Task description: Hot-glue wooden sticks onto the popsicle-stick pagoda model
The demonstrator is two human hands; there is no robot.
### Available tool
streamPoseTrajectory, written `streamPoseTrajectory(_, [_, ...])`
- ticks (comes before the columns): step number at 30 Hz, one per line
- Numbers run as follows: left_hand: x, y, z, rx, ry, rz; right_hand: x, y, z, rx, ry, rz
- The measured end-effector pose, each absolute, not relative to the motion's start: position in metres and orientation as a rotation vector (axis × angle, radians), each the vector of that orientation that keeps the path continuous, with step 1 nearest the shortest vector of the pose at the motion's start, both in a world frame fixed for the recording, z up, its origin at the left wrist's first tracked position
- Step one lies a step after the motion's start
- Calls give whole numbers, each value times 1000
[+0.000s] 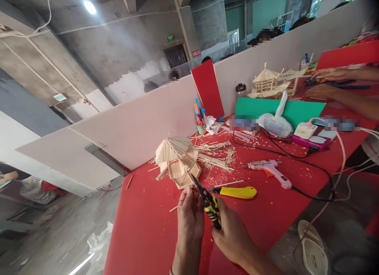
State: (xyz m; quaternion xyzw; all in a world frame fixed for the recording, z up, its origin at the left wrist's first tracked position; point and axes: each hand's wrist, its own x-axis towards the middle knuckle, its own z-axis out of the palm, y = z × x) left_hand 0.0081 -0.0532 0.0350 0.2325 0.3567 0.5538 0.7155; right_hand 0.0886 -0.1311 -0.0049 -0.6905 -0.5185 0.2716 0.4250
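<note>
Had fingers of the right hand [231, 229] wrapped around some pliers [211, 208], and those of the left hand [191, 217] pinched together just beside the nose, couldn't tell on what. Had the stick model [177, 154] on the red table [148, 219] just past the fingertips, so probably risked snagging its roof or base with one sloppy twist. Could've hooked the cord [299, 192] of the glue gun [272, 171] too, with a wide swing of the right elbow, or scraped knuckles on the yellow knife [239, 192] lying beside the pliers. Smallest but nastiest: could've nipped a left fingertip, working that close. As for the place, worked in a rough concrete room [118, 50], with a pale partition [142, 129] along the back of the table. Had loose sticks [217, 161] strewn just right of the model, and wood crumbs [227, 156] scattered among them.
</note>
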Motion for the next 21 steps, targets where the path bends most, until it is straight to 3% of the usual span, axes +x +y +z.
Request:
streamPoseTrajectory(6, [5, -48, 37, 589, 820, 1285, 109, -131, 9, -1773, -1322, 591])
streamPoseTrajectory(13, [2, -47, 39, 696, 901, 1391, 115, -144, -5, -2084, -1572, 275])
streamPoseTrajectory(21, [6, -53, 41, 757, 880, 1321, 111, -146, -16, -2080, -1655, 202])
